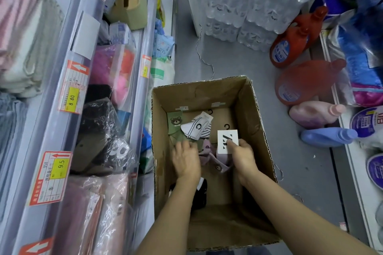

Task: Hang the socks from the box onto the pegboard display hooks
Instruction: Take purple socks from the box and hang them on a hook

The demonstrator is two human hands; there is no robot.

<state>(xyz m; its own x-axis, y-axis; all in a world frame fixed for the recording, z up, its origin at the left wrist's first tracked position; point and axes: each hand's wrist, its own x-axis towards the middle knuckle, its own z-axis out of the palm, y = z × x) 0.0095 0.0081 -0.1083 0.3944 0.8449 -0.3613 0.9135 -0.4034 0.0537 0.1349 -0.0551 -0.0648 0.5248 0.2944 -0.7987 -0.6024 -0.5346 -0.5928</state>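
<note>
An open cardboard box (255, 109) stands on the grey floor below me, with both my arms reaching into it. My right hand (242, 156) pinches a lilac sock pair (222, 160) by its white card label (227, 141). My left hand (186, 158) lies palm down on green socks near the box's left wall, fingers spread and blurred. A green bear sock (175, 121) and a white striped sock pair (196, 128) lie at the far end. A black sock (201, 192) shows under my left forearm. No pegboard is in view.
Shelves with price tags (70, 97) and bagged textiles run along the left. Packs of bottled water (252, 4) stand beyond the box. Detergent bottles (294, 41) stand and lie on the floor at the right, beside another shelf of goods.
</note>
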